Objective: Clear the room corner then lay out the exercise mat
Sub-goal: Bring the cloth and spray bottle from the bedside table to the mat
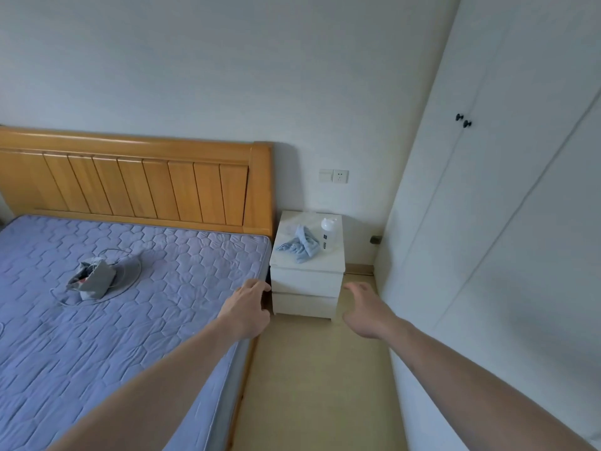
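Note:
A white two-drawer nightstand (305,281) stands in the room corner between the bed and the wardrobe. On its top lie a crumpled light-blue towel (300,247) and a white shaker bottle (328,234), upright. Both my arms reach forward toward the nightstand. My left hand (248,305) hovers near its left side, over the mattress corner, fingers loosely bent and holding nothing. My right hand (366,307) is at its right side with fingers spread, empty. No exercise mat is in view.
A bed with a purple quilted mattress (113,304) and a wooden headboard (140,180) fills the left. A grey pouch with a white cord (92,278) lies on it. White wardrobe doors (487,222) line the right. A narrow strip of beige floor (318,379) runs between them.

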Demonstrator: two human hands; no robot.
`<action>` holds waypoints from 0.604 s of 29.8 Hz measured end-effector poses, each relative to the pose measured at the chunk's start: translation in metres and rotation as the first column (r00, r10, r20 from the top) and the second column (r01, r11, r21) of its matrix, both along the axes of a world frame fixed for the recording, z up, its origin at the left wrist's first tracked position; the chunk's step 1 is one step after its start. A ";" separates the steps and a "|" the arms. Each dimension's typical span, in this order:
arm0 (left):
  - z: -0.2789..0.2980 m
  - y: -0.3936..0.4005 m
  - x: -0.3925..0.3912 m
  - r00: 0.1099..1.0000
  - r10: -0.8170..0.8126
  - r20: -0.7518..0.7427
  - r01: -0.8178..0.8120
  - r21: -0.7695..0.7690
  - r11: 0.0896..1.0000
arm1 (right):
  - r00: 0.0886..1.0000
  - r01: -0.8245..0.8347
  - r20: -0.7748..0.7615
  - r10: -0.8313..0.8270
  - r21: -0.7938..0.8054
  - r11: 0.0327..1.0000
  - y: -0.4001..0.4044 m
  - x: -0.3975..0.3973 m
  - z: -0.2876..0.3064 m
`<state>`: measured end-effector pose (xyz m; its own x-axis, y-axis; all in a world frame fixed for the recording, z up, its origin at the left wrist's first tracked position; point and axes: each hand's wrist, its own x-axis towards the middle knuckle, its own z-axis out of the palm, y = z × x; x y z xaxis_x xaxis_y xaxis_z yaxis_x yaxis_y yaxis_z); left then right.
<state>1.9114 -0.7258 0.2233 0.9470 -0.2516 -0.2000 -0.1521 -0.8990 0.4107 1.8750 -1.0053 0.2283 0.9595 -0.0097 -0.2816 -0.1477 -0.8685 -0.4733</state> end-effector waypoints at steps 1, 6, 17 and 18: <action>-0.002 -0.004 0.014 1.000 0.004 -0.012 -0.004 0.013 1.000 | 1.000 -0.012 -0.015 0.012 0.002 1.000 -0.004 0.017 -0.002; -0.009 -0.016 0.100 0.999 0.036 -0.033 -0.036 0.020 0.999 | 0.999 -0.027 -0.020 0.028 0.020 0.999 -0.019 0.108 -0.003; -0.077 -0.035 0.336 0.985 -0.028 -0.172 0.036 0.042 0.998 | 0.994 0.068 -0.083 -0.068 -0.005 0.998 -0.041 0.324 -0.069; -0.085 -0.038 0.363 0.979 -0.043 -0.197 0.057 0.064 0.996 | 0.992 0.089 -0.085 -0.089 0.000 0.996 -0.042 0.347 -0.077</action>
